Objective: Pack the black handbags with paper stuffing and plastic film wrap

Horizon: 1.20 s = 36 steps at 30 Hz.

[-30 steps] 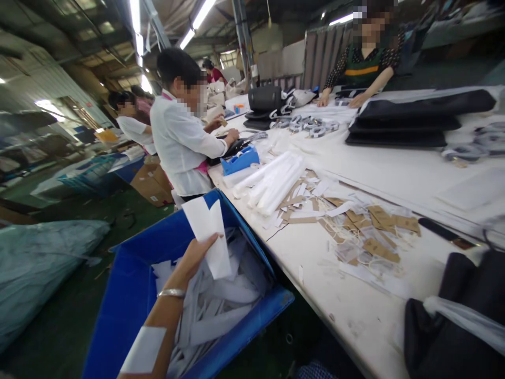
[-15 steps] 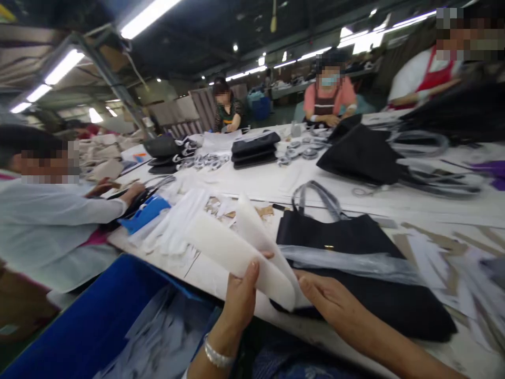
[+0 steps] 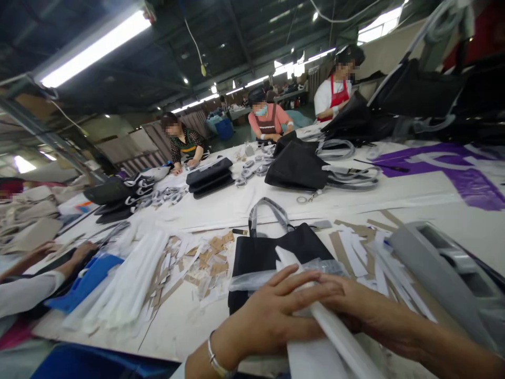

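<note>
Both my hands lie on a white folded sheet [image 3: 331, 326] at the near edge of the white table [image 3: 394, 195]. My left hand [image 3: 272, 310], with a silver bracelet at the wrist, presses on the sheet with its fingers stretched forward. My right hand [image 3: 359, 308] rests beside it, fingers curled against the sheet's rolled edge. Just beyond my fingers lies a black tote bag [image 3: 272, 252] with grey handles and a clear plastic strip across it.
Brown tags and white paper strips [image 3: 205, 263] litter the table at left, beside a pile of white rolls [image 3: 130, 284]. A grey tape dispenser [image 3: 445, 273] stands at right. More black bags [image 3: 300, 166] lie further off. Several people work around the table. A blue bin [image 3: 87, 363] sits at lower left.
My view has swung right from the blue bin to the table. The sheet, held open in the air half a second ago, is now pressed flat and folded under both hands.
</note>
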### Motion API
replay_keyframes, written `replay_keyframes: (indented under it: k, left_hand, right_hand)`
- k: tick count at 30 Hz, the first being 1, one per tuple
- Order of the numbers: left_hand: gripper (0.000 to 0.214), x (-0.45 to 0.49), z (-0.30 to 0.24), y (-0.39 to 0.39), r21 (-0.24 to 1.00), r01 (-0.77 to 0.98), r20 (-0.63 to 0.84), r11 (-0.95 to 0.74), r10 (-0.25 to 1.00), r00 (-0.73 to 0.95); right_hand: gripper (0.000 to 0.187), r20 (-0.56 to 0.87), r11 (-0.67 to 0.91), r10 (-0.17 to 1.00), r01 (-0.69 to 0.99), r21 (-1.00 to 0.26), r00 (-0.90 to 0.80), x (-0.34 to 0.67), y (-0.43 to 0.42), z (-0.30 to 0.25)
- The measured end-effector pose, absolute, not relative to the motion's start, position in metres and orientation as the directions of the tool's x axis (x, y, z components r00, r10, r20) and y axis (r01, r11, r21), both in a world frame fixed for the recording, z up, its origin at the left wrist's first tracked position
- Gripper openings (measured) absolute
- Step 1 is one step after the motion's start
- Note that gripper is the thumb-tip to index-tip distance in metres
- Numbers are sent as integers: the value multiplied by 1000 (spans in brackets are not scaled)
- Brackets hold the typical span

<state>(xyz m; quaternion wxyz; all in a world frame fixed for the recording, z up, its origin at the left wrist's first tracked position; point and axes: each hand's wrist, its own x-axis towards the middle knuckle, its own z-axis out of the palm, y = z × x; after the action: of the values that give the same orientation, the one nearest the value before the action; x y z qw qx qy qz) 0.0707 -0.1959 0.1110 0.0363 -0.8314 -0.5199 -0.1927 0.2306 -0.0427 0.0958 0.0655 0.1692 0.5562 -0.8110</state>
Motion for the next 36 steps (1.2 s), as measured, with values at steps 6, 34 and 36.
replay_keyframes:
  k: [6, 34, 36]
  left_hand:
    - [22, 49, 126, -196, 179, 883, 322, -434, 874, 364]
    - [51, -19, 58, 14, 358, 883, -242, -303, 883, 401]
    - [48, -20, 59, 10, 364, 886, -221, -289, 897, 383]
  right_hand:
    - [28, -387, -602, 123, 242, -761, -914, 226, -32, 96]
    - [39, -64, -7, 914, 142, -990, -400, 207, 89, 13]
    - [44, -94, -85, 877, 41, -996, -472, 204, 89, 11]
